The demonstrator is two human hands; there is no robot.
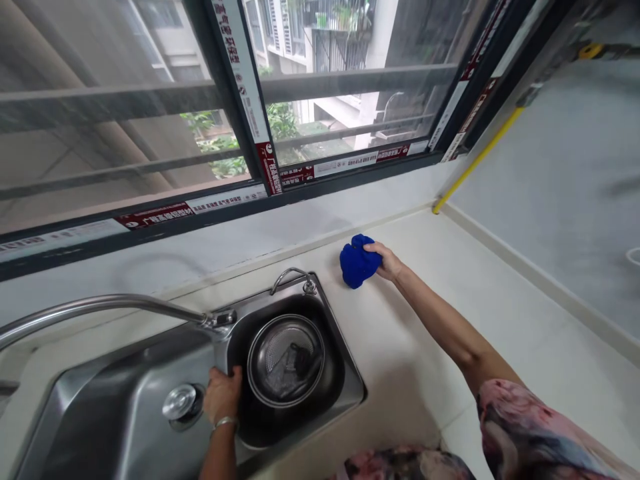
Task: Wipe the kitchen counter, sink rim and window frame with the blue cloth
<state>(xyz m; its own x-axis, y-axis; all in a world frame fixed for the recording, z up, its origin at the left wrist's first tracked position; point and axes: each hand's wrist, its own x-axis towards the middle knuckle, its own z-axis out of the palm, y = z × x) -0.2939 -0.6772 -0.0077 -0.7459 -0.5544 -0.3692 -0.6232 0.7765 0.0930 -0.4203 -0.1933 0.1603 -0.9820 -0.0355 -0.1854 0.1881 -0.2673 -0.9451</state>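
My right hand (386,261) is stretched out over the pale countertop (425,347) and grips a bunched blue cloth (357,261) that rests on the counter near the back wall. My left hand (223,395) is closed over the divider of the steel sink (125,407), its fingers curled round the edge. Just right of that hand, a round metal strainer bowl (286,361) sits in the small right basin. A bracelet is on my left wrist.
A long steel tap (100,308) reaches from the left over the sink. A round drain plug (179,402) sits in the left basin. A window with dark frames (235,93) runs behind the counter. A yellow pipe (475,161) climbs the right corner.
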